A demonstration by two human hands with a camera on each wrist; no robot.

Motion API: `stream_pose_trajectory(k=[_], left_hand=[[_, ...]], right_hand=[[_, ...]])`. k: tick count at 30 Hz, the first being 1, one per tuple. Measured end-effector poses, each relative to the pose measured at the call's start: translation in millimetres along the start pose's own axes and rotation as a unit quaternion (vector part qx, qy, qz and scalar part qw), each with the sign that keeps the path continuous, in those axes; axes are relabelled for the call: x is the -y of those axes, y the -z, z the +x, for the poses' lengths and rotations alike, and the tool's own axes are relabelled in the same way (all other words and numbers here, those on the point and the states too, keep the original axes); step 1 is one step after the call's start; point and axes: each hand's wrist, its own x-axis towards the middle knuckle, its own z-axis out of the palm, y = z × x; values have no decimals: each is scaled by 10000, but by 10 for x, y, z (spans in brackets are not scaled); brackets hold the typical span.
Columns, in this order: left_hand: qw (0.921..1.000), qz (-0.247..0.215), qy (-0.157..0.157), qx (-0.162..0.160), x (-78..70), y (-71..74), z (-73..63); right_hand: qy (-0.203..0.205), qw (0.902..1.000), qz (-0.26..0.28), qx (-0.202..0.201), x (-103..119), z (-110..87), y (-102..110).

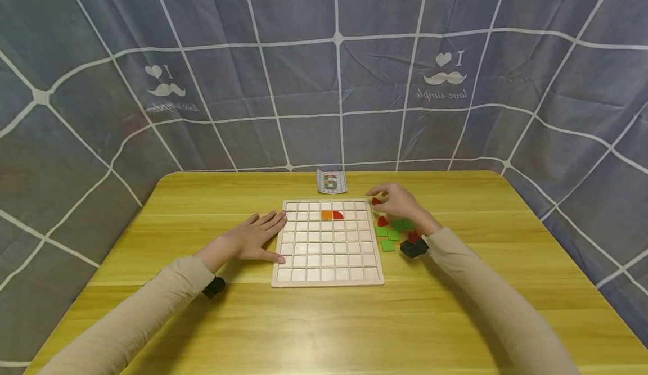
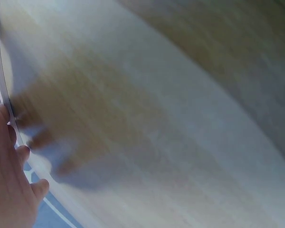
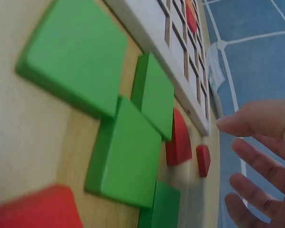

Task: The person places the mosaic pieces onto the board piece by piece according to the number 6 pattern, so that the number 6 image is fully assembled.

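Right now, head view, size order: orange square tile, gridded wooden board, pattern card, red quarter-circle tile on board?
1. Gridded wooden board
2. Pattern card
3. Orange square tile and red quarter-circle tile: too alike to rank.

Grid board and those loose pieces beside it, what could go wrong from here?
The right hand might nudge the red piece near its fingertips instead of grasping it. It could also brush the green squares, which lie clustered nearby. If the left hand, at the left edge of the grid board, pushes sideways, the board may slide.
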Motion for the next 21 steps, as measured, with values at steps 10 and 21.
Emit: stream_pose_trajectory(k=[10, 21], left_hand=[[10000, -57, -18, -17, -20, 27, -23], [10000, -33, -1, -15, -21, 17, -29]], right_hand=[[-13, 9995, 148, 266, -112, 42, 25], [208, 9987, 107, 449, -185, 73, 3]])
